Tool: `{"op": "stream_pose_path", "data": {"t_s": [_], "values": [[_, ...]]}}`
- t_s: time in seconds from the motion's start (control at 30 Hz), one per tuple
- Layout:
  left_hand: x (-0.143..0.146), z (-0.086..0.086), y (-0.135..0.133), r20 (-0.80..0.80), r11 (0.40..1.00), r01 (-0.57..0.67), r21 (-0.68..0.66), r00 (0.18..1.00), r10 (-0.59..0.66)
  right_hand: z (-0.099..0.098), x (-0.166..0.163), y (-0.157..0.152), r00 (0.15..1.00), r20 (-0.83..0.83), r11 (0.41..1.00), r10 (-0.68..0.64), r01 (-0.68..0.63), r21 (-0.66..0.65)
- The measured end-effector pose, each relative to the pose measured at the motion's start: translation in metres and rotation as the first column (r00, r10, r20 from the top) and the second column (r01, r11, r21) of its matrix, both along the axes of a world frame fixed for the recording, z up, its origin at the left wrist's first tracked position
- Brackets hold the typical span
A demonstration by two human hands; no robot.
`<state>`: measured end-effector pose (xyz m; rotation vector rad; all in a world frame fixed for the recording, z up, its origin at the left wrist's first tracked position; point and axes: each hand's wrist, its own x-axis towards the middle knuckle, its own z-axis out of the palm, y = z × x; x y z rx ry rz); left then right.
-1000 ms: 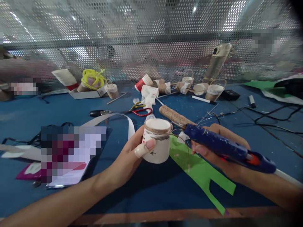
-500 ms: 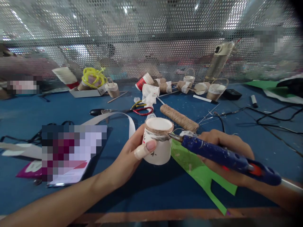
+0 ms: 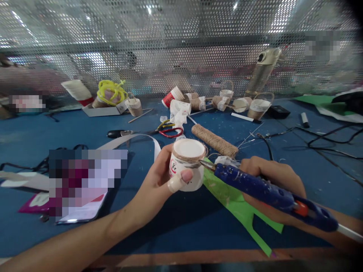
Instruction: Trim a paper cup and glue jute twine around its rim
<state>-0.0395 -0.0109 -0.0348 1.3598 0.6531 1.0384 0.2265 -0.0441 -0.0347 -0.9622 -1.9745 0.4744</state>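
Observation:
A white paper cup [image 3: 190, 175] sits in my left hand [image 3: 164, 175], with the thumb, which wears a pale band, pressed across its front. Brown twine [image 3: 187, 159] runs round the cup just below its rim. My right hand [image 3: 273, 183] is closed around a blue glue gun [image 3: 255, 189] with a white glue stick at its back end. The metal nozzle meets or nearly meets the cup's side by the twine; I cannot tell if it touches. Beyond the cup lies a spool of twine [image 3: 214, 140]. Green sheet scraps [image 3: 232, 204] lie beneath the glue gun.
Scissors [image 3: 171, 132] and a white ribbon [image 3: 136, 138] lie behind my left hand. A phone [image 3: 85, 206] is at left. Several twine-wrapped cups [image 3: 258, 109] and a bottle [image 3: 262, 71] stand at the back, before a perforated metal screen [image 3: 170, 60]. Black cables [image 3: 320, 145] cross the right side.
The cup has turned a little in my left hand and tilted, showing more of its red print. The glue gun's nozzle has shifted slightly left, staying at the twine.

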Motion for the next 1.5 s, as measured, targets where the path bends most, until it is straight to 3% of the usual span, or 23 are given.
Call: {"op": "stream_pose_path", "data": {"t_s": [0.17, 0.5, 0.87, 1.3, 1.5], "values": [[0.001, 0.003, -0.002, -0.031, 0.997, -0.054, 0.050, 0.998, 0.055, -0.001, 0.003, -0.003, 0.994, 0.092, 0.998, -0.055, 0.056, -0.006], [0.003, 0.008, -0.003, -0.091, 0.984, -0.124, 0.128, 0.986, 0.136, 0.002, 0.003, -0.003, 0.992, 0.110, 0.998, -0.066, 0.065, 0.007], [0.003, 0.008, -0.002, -0.098, 0.980, -0.154, 0.126, 0.981, 0.167, 0.011, -0.004, 0.004, 0.999, -0.016, 0.990, 0.038, -0.036, 0.133], [0.003, 0.008, -0.004, -0.126, 0.976, -0.168, 0.137, 0.974, 0.186, 0.012, 0.002, -0.003, 0.990, 0.131, 0.998, -0.044, 0.038, 0.051], [0.003, 0.010, -0.004, -0.123, 0.979, -0.170, 0.113, 0.975, 0.183, 0.010, 0.000, -0.001, 0.992, 0.116, 0.998, -0.056, 0.052, 0.040]]}}
